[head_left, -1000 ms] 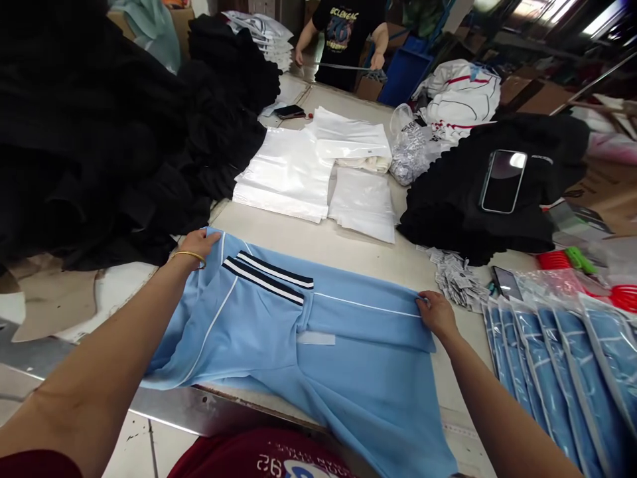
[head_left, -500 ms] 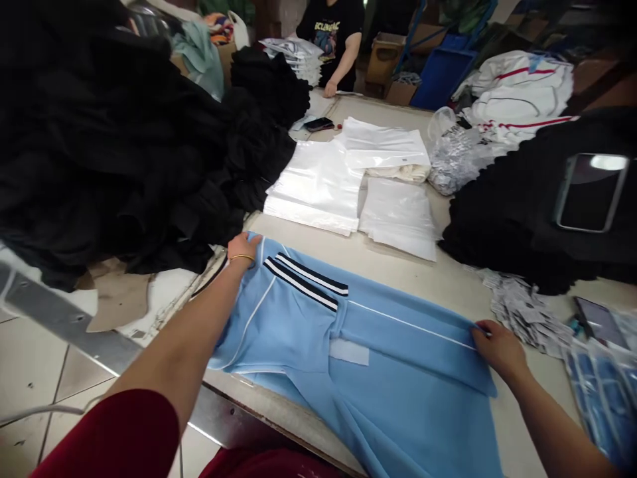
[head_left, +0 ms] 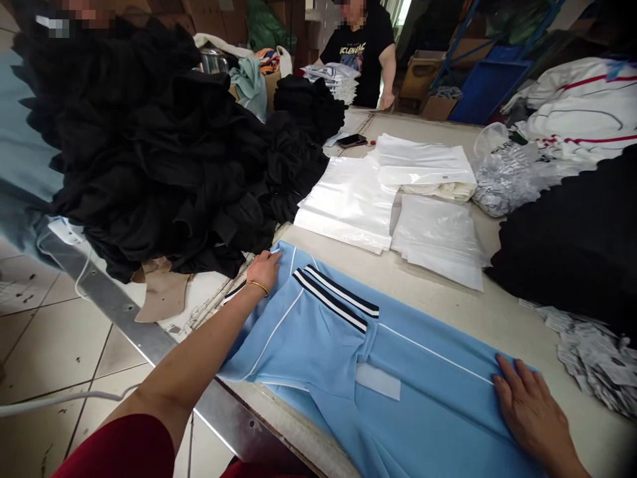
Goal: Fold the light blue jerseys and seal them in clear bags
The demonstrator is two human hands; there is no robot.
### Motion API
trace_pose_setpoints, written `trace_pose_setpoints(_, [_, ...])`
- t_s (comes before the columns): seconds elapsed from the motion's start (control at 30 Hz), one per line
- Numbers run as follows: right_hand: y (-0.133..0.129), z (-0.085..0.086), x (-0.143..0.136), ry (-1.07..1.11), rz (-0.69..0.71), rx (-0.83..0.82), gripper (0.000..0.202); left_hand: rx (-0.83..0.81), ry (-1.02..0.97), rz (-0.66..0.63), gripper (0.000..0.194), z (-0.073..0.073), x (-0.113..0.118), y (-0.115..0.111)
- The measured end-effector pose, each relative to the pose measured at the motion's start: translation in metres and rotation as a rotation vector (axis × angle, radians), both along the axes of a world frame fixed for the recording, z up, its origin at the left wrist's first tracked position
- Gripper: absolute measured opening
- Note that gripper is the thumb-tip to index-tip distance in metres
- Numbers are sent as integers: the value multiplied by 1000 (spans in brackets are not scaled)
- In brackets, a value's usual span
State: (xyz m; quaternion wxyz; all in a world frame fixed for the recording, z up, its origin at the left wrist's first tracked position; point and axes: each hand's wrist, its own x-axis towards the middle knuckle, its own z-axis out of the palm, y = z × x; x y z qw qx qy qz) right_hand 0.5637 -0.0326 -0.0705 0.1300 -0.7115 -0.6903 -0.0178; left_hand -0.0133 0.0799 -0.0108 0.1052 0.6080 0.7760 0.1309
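Observation:
A light blue top (head_left: 428,398) with white piping lies folded on the table in front of me. Two black-and-white striped ribbed bands (head_left: 331,299) run side by side across its upper part. Below them a white rectangular piece (head_left: 378,381) shows partly from under the fabric. My left hand (head_left: 263,272), a gold-coloured bangle at its wrist, rests with fingers stretched over the top's far left corner. At the right, my right hand (head_left: 530,401) lies flat on the top with its fingers apart, near the end of a long piping line.
A big black fabric heap (head_left: 189,153) covers the table's left. White plastic bags (head_left: 348,199) lie beyond the top, with a smaller stack (head_left: 438,236) beside them. Black fabric (head_left: 572,232) and loose labels (head_left: 592,358) are at right. A co-worker (head_left: 365,60) stands across the table (head_left: 423,292).
My right hand has gone from pinching the top's far edge to lying flat on it. My left hand's grip has loosened, its fingers now stretched out. The view has swung left.

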Motion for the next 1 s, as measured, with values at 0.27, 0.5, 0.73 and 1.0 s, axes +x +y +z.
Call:
trace_pose_setpoints(0.27, [-26, 24, -57, -111, 232, 102, 47, -51, 31, 41, 49, 6, 18, 4])
trace_pose_setpoints(0.5, [-55, 2, -75, -111, 353, -39, 43, -105, 60, -53, 38, 4, 7, -1])
trace_pose_setpoints(0.73, [-83, 67, -121, 168, 263, -166, 33, -224, 105, -99, 58, 32, 14, -22])
trace_pose_setpoints(1.0, [-234, 70, -125, 108, 574, -252, 27, -551, 65, -434, 42, 47, 2, -69])
